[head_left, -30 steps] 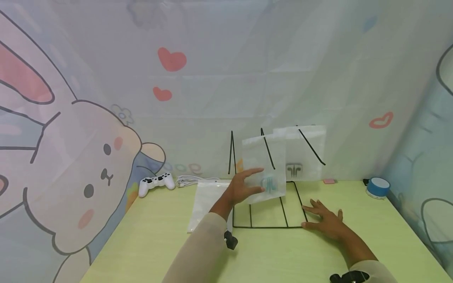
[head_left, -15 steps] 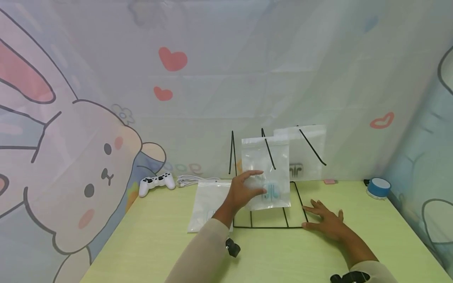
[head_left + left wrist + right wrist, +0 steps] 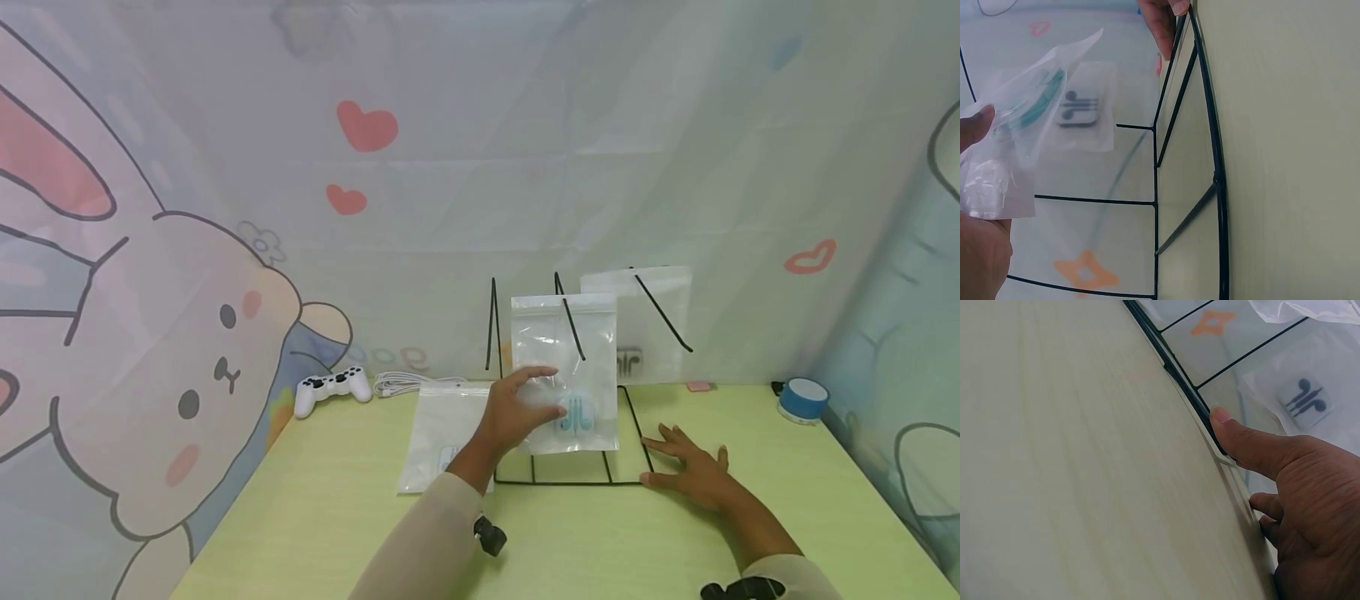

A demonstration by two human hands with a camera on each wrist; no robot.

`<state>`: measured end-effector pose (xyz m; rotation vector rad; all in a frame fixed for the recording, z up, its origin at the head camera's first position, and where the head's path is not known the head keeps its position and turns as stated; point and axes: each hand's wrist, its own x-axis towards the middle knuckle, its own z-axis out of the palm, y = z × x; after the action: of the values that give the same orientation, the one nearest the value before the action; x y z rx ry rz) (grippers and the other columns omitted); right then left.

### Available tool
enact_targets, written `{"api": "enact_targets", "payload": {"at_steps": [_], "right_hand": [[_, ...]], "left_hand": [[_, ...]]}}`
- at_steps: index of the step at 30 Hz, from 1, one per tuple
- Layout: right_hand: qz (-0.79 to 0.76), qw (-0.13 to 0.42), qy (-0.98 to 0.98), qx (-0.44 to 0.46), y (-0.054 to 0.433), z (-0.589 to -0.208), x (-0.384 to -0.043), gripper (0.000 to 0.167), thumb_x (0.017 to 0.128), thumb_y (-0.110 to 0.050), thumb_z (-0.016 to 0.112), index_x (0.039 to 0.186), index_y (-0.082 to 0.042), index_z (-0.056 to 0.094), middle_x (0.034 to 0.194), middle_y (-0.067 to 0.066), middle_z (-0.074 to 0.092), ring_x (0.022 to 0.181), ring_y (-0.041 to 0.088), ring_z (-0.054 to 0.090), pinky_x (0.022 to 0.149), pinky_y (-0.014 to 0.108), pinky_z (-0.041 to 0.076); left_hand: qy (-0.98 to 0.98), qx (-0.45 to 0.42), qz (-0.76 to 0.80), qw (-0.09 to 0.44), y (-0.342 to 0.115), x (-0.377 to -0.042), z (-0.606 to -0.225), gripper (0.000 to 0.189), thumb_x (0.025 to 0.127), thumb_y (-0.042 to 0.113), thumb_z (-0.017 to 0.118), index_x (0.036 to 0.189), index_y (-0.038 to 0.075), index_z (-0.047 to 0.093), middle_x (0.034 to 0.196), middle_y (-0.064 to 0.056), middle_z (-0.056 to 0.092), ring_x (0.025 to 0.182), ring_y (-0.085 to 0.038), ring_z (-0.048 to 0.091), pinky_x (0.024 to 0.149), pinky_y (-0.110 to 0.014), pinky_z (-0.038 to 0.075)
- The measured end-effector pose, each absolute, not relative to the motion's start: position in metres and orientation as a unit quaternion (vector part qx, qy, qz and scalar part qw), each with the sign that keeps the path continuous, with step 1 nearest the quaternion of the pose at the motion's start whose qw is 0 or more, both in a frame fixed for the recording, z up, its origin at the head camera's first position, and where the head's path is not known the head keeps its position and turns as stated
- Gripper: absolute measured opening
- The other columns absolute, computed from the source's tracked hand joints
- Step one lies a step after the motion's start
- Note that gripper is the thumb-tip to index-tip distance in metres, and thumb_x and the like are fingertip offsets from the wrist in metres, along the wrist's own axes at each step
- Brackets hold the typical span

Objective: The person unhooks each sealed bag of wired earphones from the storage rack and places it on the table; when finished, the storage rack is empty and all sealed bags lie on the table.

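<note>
A black wire rack [image 3: 551,482] with three upright hooks stands on the table. A clear zip bag [image 3: 540,333] with blue earphones [image 3: 576,414] hangs on the middle hook. My left hand [image 3: 517,412] is at its left side, thumb and index finger spread apart in front; the other fingers are hidden. Its fingertip [image 3: 985,119] overlaps the bag in the left wrist view. My right hand [image 3: 693,471] rests at the rack's front right corner, its thumb [image 3: 1235,434] against the rod and its fingers extended. Another bag [image 3: 660,304] with dark earphones [image 3: 1304,399] hangs on the right hook.
A third zip bag [image 3: 450,425] lies flat left of the rack. Behind it are a white game controller [image 3: 332,390] and a coiled white cable [image 3: 405,382]. At the right back sit a pink block [image 3: 698,386] and a blue-and-white round container [image 3: 802,400].
The bag with blue earphones has swung straighter and lower on the middle hook, its front now facing me more. My left hand has shifted slightly; the right hand stays at the rack's corner.
</note>
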<state>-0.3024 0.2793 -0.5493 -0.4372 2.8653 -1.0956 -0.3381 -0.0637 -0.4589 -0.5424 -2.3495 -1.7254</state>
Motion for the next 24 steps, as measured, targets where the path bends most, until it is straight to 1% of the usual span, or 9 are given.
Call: {"api": "enact_targets", "payload": {"at_steps": [8, 15, 20, 24], "right_hand": [[-0.355, 0.022, 0.924, -0.141, 0.278, -0.546, -0.3, 0.075, 0.093, -0.047, 0.083, 0.156, -0.012, 0.061, 0.176, 0.031, 0.028, 0.164, 0.061, 0.013, 0.11, 0.095, -0.016], [-0.357, 0.026, 0.923, -0.141, 0.279, -0.547, -0.3, 0.075, 0.094, -0.047, 0.083, 0.157, -0.012, 0.06, 0.176, 0.031, 0.027, 0.164, 0.061, 0.012, 0.109, 0.094, -0.017], [-0.355, 0.026, 0.924, -0.139, 0.279, -0.547, -0.3, 0.075, 0.094, -0.047, 0.083, 0.156, -0.012, 0.06, 0.176, 0.03, 0.027, 0.164, 0.061, 0.012, 0.11, 0.095, -0.016], [-0.357, 0.025, 0.923, -0.139, 0.279, -0.546, -0.299, 0.075, 0.094, -0.047, 0.083, 0.156, -0.012, 0.061, 0.176, 0.03, 0.027, 0.164, 0.061, 0.012, 0.11, 0.094, -0.016]], "left_hand": [[-0.781, -0.188, -0.593, 0.059, -0.067, -0.328, -0.46, 0.058, 0.082, 0.014, 0.096, 0.131, 0.037, 0.078, 0.149, -0.003, 0.07, 0.105, -0.022, 0.071, 0.08, -0.036, 0.064], [-0.784, -0.191, -0.588, 0.058, -0.065, -0.318, -0.464, 0.056, 0.083, 0.014, 0.095, 0.131, 0.036, 0.078, 0.148, -0.004, 0.07, 0.105, -0.022, 0.074, 0.082, -0.034, 0.065], [-0.782, -0.197, -0.589, 0.053, -0.064, -0.312, -0.464, 0.054, 0.084, 0.017, 0.095, 0.132, 0.035, 0.077, 0.148, -0.005, 0.069, 0.104, -0.02, 0.075, 0.085, -0.034, 0.065], [-0.781, -0.198, -0.59, 0.052, -0.065, -0.308, -0.464, 0.053, 0.085, 0.018, 0.094, 0.132, 0.034, 0.077, 0.149, -0.005, 0.069, 0.105, -0.02, 0.075, 0.087, -0.036, 0.065]]}}
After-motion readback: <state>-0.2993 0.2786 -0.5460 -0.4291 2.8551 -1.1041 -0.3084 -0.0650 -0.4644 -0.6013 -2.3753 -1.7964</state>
